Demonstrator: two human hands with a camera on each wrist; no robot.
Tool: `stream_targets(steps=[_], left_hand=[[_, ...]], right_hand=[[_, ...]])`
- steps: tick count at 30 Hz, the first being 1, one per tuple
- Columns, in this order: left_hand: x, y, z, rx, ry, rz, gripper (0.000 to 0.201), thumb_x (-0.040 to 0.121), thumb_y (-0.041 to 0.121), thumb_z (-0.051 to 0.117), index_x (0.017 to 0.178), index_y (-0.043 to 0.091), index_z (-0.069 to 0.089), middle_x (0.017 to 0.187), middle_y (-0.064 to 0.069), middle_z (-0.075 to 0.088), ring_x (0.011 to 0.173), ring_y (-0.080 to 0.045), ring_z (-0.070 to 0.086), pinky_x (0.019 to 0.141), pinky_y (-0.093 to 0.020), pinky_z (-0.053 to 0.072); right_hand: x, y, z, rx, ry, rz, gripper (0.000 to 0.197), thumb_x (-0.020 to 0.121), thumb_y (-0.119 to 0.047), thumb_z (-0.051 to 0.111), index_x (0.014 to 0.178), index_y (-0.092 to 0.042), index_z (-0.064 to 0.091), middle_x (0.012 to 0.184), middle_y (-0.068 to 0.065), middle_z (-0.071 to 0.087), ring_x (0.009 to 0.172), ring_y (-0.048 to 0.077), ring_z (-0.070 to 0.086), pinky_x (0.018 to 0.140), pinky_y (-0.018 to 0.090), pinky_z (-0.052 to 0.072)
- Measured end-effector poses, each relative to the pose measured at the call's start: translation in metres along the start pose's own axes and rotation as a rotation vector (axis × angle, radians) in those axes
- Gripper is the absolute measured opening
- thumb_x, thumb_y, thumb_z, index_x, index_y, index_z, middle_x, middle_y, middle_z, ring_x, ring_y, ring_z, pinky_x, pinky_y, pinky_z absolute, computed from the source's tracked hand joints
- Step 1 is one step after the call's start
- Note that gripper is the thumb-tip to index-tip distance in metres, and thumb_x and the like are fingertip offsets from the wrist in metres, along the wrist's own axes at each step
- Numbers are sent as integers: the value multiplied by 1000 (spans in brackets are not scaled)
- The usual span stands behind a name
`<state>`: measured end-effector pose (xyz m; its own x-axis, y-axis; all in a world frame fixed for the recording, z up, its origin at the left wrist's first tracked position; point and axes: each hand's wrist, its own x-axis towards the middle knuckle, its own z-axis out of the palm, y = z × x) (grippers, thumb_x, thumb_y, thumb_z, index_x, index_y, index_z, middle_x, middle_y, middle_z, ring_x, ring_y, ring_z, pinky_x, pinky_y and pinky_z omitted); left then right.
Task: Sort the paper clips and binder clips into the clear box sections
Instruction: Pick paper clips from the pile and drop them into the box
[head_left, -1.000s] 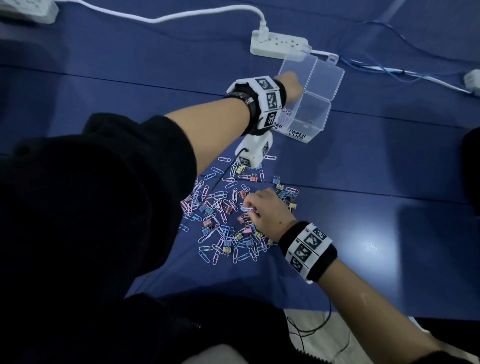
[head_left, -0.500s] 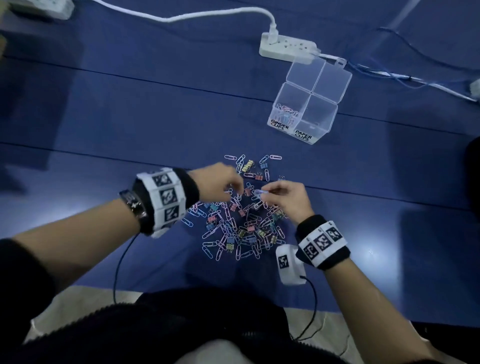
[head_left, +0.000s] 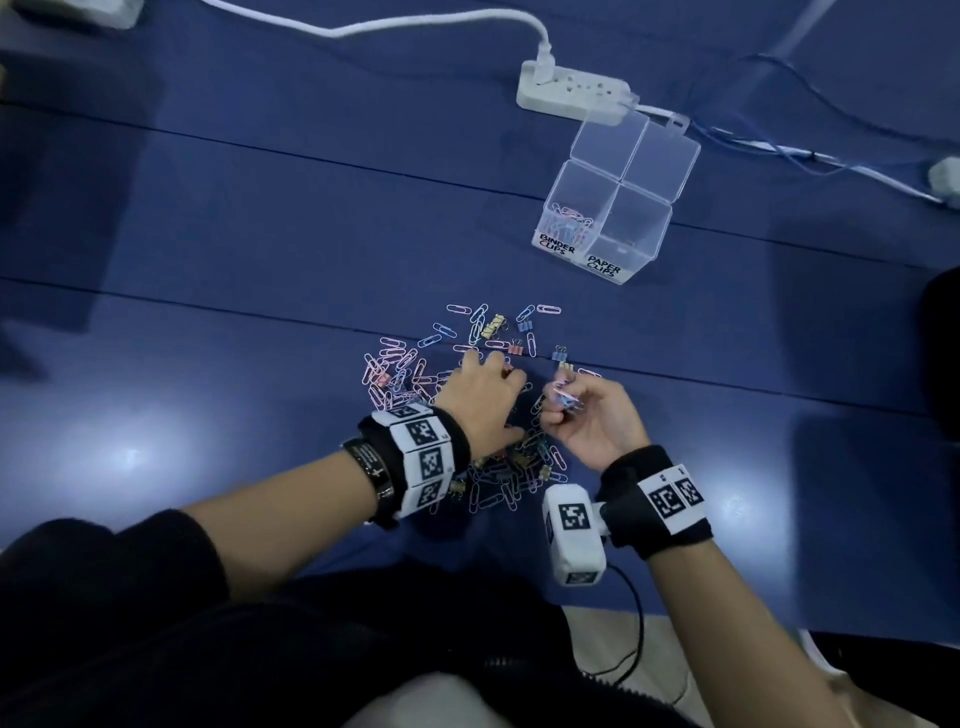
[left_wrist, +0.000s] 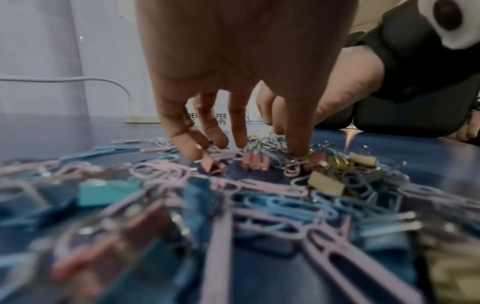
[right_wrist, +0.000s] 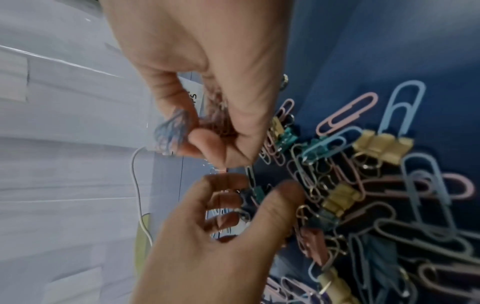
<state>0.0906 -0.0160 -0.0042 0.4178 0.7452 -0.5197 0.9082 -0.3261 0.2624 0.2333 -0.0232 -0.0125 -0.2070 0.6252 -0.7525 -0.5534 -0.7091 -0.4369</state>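
head view: right hand (head_left: 592, 426) pinches a few light, slippery paper clips (head_left: 563, 397); left hand (head_left: 480, 400), fingers spread, rakes the pile (head_left: 498, 467).

Pastel paper clips (head_left: 470, 332) and binder clips (head_left: 493, 326) lie heaped before the clear box (head_left: 613, 208).
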Motion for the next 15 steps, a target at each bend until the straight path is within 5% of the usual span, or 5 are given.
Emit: stream_targets(steps=[6, 10, 15], left_hand=[[3, -1, 2, -192, 30, 10, 32, 88, -2, 51, 119, 3, 52, 129, -16, 44, 118, -32, 48, 98, -36, 43], [2, -10, -1, -252, 28, -11, 28, 87, 2, 52, 115, 3, 56, 120, -15, 53, 109, -32, 56, 92, -36, 45], [1, -12, -2, -196, -26, 3, 35, 87, 0, 50, 122, 4, 52, 119, -16, 58, 109, -32, 57, 91, -37, 50]], right_hand=[[-4, -2, -3, -66, 11, 13, 9, 63, -15, 37, 57, -12, 43, 43, -2, 41, 36, 11, 38, 36, 14, 31], [-5, -16, 2, -239, -9, -6, 30, 90, -22, 35, 63, -13, 46, 49, -3, 53, 39, 8, 47, 35, 15, 37], [-8, -64, 30, -613, 29, -186, 20, 95, -7, 40, 83, -8, 57, 67, 2, 52, 41, 2, 46, 36, 12, 35]])
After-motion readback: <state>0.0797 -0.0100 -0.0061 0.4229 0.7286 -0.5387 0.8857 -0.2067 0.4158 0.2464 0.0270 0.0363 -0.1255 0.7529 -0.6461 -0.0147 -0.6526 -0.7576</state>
